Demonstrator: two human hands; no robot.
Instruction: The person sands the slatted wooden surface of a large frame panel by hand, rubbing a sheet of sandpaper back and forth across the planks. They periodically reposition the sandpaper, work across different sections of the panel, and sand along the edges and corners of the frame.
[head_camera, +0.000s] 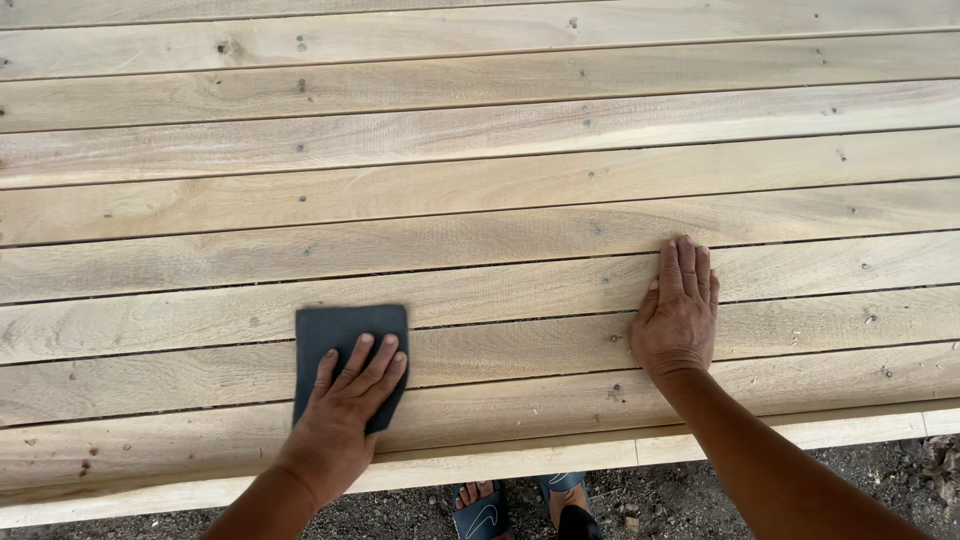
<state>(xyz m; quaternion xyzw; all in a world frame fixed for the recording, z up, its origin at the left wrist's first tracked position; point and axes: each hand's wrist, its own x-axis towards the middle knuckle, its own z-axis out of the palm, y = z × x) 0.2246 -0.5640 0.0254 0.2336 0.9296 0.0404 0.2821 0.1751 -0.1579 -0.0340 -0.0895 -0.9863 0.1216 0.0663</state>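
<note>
A dark grey sheet of sandpaper (340, 332) lies flat on a slatted surface of pale wooden planks (480, 190). My left hand (340, 415) presses down on the sheet, fingers spread over its lower half. My right hand (678, 312) rests palm down on the bare planks to the right, fingers together and holding nothing. The planks run left to right and are nailed down, with thin gaps between them.
The near edge of the wooden surface (520, 465) runs across the bottom. Below it lies dark gravel ground (680, 500), where my feet in dark sandals (520, 510) show.
</note>
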